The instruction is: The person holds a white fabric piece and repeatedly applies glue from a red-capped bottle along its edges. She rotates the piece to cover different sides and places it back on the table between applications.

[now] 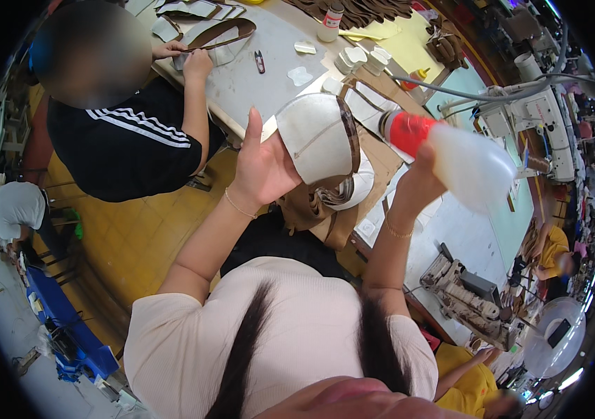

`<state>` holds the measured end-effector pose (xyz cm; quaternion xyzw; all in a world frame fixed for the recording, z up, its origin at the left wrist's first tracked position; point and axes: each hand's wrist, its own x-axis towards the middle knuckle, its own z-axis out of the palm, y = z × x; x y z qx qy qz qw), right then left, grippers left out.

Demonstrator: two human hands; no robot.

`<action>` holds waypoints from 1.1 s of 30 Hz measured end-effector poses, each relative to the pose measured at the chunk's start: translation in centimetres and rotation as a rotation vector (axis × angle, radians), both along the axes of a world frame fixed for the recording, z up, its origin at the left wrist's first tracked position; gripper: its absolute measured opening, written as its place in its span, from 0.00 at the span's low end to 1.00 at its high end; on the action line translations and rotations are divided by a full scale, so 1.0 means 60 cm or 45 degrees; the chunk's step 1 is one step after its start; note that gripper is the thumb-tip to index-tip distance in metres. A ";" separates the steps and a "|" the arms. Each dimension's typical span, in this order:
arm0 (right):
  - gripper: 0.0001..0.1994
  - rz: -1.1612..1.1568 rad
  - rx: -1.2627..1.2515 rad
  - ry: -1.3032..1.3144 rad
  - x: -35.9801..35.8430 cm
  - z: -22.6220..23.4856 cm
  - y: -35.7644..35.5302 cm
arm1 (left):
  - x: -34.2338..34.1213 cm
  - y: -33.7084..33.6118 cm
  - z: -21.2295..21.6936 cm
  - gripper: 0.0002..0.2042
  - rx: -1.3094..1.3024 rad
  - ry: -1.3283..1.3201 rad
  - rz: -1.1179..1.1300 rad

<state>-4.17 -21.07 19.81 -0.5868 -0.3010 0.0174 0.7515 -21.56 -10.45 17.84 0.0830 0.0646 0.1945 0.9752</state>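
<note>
My left hand [264,169] holds up a pale, curved, stitched panel [317,136] with a brown edge along its right side. Its thumb stands out to the left, while the fingers are mostly hidden behind the panel. In my right hand [420,180] is a translucent plastic bottle [475,167] with a whitish body and a red band. The bottle is tilted, its dark neck end toward the panel but apart from it. Below the panel, a pile of brown and white pieces [332,202] lies at the table edge.
A seated co-worker in a black shirt [126,150] handles a brown strap [224,31] across the table [280,59]. Small snips [260,61], a white bottle [330,22] and stacked pale pieces [353,59] lie there. A machine [465,293] stands at the right.
</note>
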 end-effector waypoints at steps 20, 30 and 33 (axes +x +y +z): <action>0.28 -0.101 0.168 -0.092 0.017 0.030 -0.015 | 0.022 -0.005 -0.009 0.42 0.064 -0.043 0.048; 0.23 -0.101 -0.400 0.025 0.012 -0.015 0.001 | 0.020 -0.013 -0.006 0.31 0.142 0.016 0.150; 0.27 0.104 0.029 -0.022 -0.006 0.005 0.004 | 0.020 -0.019 -0.010 0.31 0.185 0.086 0.180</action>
